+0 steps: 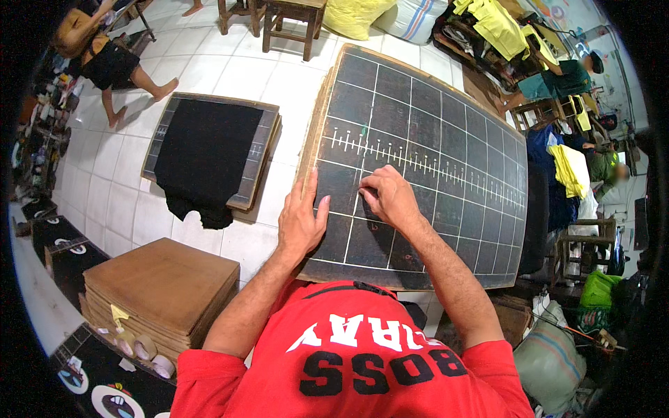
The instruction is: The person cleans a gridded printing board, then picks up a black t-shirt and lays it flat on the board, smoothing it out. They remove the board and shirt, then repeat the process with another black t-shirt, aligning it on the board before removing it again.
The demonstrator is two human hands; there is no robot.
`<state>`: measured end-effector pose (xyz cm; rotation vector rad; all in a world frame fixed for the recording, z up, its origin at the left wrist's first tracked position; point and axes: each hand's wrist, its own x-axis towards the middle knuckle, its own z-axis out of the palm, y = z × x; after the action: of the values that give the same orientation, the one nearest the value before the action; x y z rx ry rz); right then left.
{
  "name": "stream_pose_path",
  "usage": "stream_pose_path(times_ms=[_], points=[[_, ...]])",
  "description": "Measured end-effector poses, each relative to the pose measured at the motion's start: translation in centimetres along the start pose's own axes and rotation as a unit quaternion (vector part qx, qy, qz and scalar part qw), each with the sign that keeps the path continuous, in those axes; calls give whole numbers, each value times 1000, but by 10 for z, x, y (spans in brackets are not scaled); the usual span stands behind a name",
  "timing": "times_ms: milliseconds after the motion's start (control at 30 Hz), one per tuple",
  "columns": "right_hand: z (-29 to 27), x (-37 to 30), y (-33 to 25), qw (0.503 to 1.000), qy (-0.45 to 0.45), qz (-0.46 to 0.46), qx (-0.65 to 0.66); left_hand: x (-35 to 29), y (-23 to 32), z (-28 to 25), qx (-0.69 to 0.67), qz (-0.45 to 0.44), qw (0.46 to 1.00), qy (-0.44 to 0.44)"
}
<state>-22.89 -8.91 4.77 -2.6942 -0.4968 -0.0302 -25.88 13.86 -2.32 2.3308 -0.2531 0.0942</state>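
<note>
You're likely readying the board point(439, 146): left hand point(301, 219) flat at its left edge, right hand point(391, 197) pinched, contents unclear; next needs steadiness.

The left hand point(302, 226) is at the worktop's point(481, 230) left edge, the right hand point(390, 196) over its left half; 2 bags point(412, 21) lie beyond its far edge. On a board point(263, 125) to the left, cloth point(205, 146) overhangs the near edge.
</note>
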Motion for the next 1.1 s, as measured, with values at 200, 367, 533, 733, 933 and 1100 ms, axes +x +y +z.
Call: stream_pose_path(times_ms=[200,367,533,733,933,1100], points=[[-2,0,-1,1000,-5,-22,12,1,0,0,9,10,1000,0],[-1,-2,-3,1000,-8,-29,8,0,0,-1,5,11,1000,-1],[-2,-5,-5,999,-26,-27,-3,1,-1,0,2,17,1000,0],[-4,-15,-11,998,-34,-43,-2,1,-4,2,-16,10,1000,-8],[-1,-26,-16,999,-28,-33,-1,1,-4,2,-1,13,1000,-11],[3,-42,-13,994,8,-19,108,1,-1,0,13,5,1000,-14]])
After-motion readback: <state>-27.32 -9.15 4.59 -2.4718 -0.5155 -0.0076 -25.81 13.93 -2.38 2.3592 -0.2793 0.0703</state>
